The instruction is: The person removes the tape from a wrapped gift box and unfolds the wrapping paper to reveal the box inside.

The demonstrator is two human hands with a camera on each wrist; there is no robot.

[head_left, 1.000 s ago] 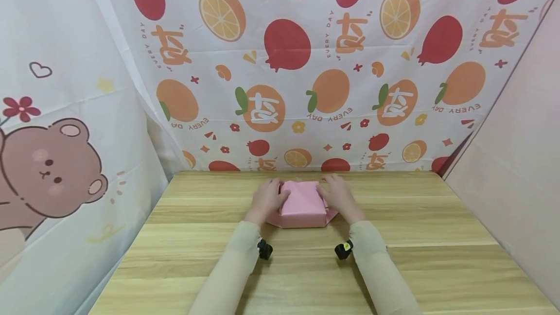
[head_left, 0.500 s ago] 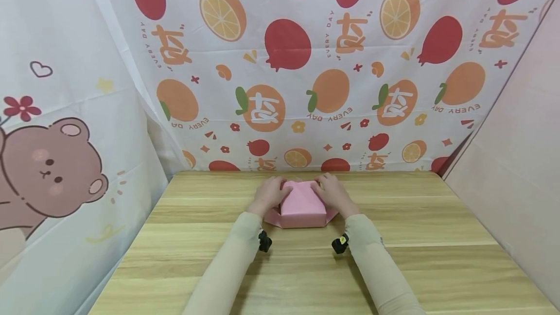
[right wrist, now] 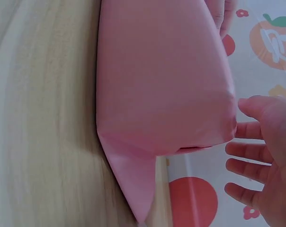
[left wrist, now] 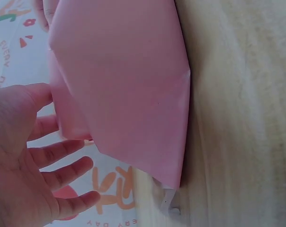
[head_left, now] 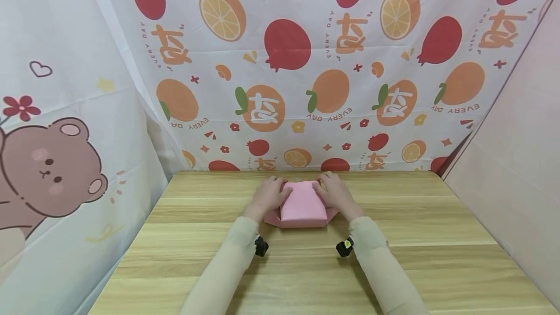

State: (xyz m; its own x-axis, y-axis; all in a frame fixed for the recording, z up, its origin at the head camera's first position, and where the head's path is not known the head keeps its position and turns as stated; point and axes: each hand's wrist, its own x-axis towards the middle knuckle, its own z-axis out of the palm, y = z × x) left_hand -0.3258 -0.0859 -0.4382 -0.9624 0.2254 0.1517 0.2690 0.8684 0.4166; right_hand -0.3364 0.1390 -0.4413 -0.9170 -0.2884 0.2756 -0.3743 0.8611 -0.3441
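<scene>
A block-shaped bundle in pink wrapping paper point(head_left: 303, 203) lies near the table's back edge. Pointed paper flaps point(left wrist: 147, 156) stick out at both of its sides. My left hand point(head_left: 269, 194) touches its left upper edge, with the thumb on the paper and the other fingers spread along the far side. At the opposite edge my right hand point(head_left: 334, 192) lies in much the same way, its fingers point(right wrist: 247, 151) nearly straight beside the paper. What is inside the wrapping is hidden. A small clear strip point(left wrist: 169, 201), perhaps tape, shows by the left flap's tip.
The wood-grain table point(head_left: 415, 256) extends in front of and beside the bundle. A fruit-print cloth point(head_left: 367, 62) hangs right behind the table's back edge. A bear-print cloth point(head_left: 131, 159) hangs on the left, and a pale cloth point(head_left: 516, 149) on the right.
Both hands have shifted slightly along the upper edges of the pink bundle, the right one a little inward. The bundle stays in the same place, and its top paper lies a bit smoother.
</scene>
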